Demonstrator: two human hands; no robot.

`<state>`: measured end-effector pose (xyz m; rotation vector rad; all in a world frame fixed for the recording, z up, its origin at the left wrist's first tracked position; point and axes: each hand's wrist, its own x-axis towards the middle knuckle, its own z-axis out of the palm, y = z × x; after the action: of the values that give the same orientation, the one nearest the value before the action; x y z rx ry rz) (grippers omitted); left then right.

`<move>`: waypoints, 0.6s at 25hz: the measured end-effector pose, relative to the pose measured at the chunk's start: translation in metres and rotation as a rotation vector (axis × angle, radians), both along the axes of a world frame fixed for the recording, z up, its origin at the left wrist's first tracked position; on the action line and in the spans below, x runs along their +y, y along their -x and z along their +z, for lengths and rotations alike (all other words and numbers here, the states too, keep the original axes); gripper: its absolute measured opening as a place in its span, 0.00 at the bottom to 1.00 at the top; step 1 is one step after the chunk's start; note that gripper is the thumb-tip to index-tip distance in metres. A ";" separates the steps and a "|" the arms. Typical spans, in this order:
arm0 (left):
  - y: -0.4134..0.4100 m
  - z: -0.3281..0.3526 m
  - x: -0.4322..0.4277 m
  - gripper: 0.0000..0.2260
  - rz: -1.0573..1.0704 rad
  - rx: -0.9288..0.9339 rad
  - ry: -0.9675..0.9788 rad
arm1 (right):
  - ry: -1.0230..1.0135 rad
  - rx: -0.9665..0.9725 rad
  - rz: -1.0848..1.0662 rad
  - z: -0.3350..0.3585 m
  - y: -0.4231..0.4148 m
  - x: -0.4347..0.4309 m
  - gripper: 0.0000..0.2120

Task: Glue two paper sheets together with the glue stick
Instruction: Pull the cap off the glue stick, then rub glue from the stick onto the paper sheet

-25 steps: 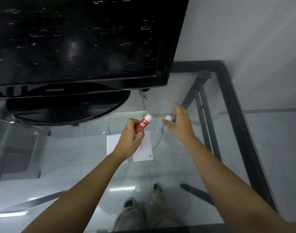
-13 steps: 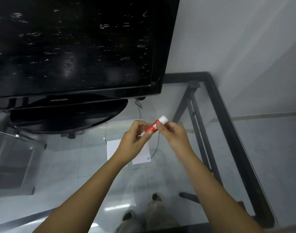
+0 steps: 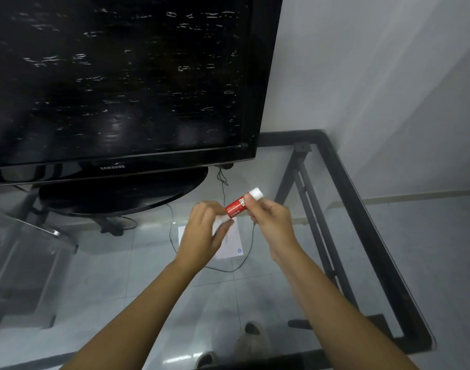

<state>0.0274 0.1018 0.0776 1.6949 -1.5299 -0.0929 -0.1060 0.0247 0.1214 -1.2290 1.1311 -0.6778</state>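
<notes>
Closed in from the right since a second ago: right hand (image 3: 271,222), then apart from the stick, now clamped on it; left grip slid down toward the lower end. Reading left to right, all placed against the television (image 3: 121,89): below its right corner, left hand (image 3: 201,236), fingertips pinched on the lower end of the glue stick (image 3: 237,205); under that hand and further from the television, white paper (image 3: 232,245) lying flat on the glass table (image 3: 361,209), partly covered, so cannot tell whether one sheet or two. Just right of the television's stand, held in the air and tilted, red tube with its white end pointing up and right, away from the screen. Right of it, right hand wrapped around the upper half, thumb close to the white end. Likely step: working the ends, either cap or twist base; too blurred at the left fingertips to say which. To do it well: keep the right grip firm on the red body, turn or pull only with the left fingertips, in line with the tube, not bent sideways. Wind out only a little glue. As for containers, only the tube itself; glue inside not visible from here.
</notes>
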 end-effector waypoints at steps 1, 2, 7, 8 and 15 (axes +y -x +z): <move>0.004 0.011 0.001 0.10 0.023 0.347 -0.096 | 0.013 -0.007 -0.005 0.002 0.000 0.001 0.11; 0.008 0.018 0.002 0.07 -0.019 0.722 -0.218 | 0.021 -0.015 -0.016 0.004 0.001 0.001 0.11; 0.011 0.038 0.001 0.02 -0.064 1.219 -0.198 | 0.043 -0.051 -0.035 0.018 0.002 0.002 0.06; 0.011 0.040 0.003 0.02 -0.073 1.059 -0.170 | 0.041 -0.057 -0.041 0.020 0.001 0.002 0.06; 0.007 0.045 0.010 0.09 -0.003 0.504 -0.024 | 0.026 -0.085 -0.046 0.027 -0.001 0.005 0.14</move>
<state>0.0207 0.1121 0.1227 1.5375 -1.1541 -0.5025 -0.1052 0.0299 0.1489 -1.1875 1.0856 -0.7750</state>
